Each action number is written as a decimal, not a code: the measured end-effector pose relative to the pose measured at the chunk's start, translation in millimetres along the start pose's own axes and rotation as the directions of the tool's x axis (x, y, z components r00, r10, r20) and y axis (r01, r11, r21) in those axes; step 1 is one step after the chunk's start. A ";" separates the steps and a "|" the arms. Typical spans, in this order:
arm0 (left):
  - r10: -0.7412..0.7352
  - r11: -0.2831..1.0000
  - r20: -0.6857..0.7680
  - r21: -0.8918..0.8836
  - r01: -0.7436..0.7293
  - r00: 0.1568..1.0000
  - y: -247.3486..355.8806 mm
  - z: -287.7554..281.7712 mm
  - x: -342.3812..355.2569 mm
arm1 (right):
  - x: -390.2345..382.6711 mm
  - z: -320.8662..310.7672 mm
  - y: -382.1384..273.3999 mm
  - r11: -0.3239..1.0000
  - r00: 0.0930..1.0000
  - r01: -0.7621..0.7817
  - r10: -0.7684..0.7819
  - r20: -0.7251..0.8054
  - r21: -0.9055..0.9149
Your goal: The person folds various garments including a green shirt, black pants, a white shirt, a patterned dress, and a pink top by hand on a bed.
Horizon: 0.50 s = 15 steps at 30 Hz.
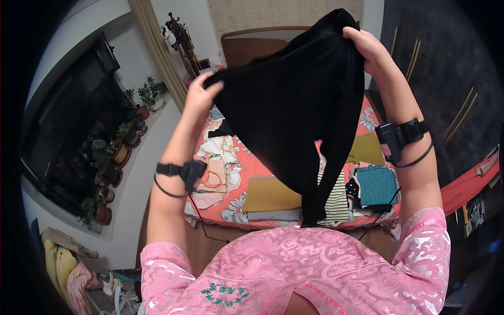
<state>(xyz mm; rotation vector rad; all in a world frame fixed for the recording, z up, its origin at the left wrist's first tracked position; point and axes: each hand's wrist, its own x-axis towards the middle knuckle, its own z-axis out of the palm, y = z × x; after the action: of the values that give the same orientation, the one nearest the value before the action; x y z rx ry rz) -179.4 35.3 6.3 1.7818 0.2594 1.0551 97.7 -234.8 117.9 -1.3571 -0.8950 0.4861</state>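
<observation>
Materials. Bed [254, 167] taken as reference: coral spread printed with large pale flowers. At its near edge, centre: mustard cloth [271, 194], folded to a flat, soft-cornered rectangle, over a grey folded cloth [273, 215]. Right of these on the bed: striped cloth [336, 197], narrow black and white bands; farther right, teal cloth [378, 185], folded roughly square, surface finely creased. Behind the teal, toward the bed's right side: olive cloth [368, 150], smooth, folded flat. At the bed's far end: wooden headboard [249, 47], brown, rounded top corner. Left of the bed: potted plants [126, 131] in rounded pots along a pale sill. On the near side of the bed: wearer's pink top [315, 252], glossy, woven scroll pattern, green stitched motif.

Specimen. Black garment [294, 100], held up in the air above bed level, blocking sight of the bed's middle. Matte, soft, drapes freely; folds mostly lost in the dark. Broad above, tapering to narrow hanging lengths with a gap between them. Upper right end bunched and rounded. Exact garment type: cannot tell.

Hands. Left hand [203, 94], over the bed's left side: fingers and thumb pinching the garment's left corner. Right hand [367, 47], over the bed's right side: gripping the bunched end, most fingers hidden.
</observation>
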 end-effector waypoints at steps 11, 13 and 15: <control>-0.035 0.990 0.092 -0.130 0.047 0.995 48.5 -27.9 97.1 | 12.4 -22.9 20.8 0.974 0.983 0.163 -0.175 -0.063 -0.157; -0.046 0.986 0.123 -0.152 0.065 0.991 48.8 -32.0 103.5 | 12.7 -24.7 16.3 0.950 0.974 0.215 -0.224 -0.017 -0.228; -0.049 0.988 0.125 -0.141 0.067 0.991 51.6 -36.6 103.8 | 8.3 -18.7 15.7 0.939 0.976 0.180 -0.208 -0.066 -0.293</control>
<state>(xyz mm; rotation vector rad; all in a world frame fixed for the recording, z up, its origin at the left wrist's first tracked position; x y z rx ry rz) -159.8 96.9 109.2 1.6902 0.1546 0.8978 120.2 -237.2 105.6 -1.5200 -1.0361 0.1391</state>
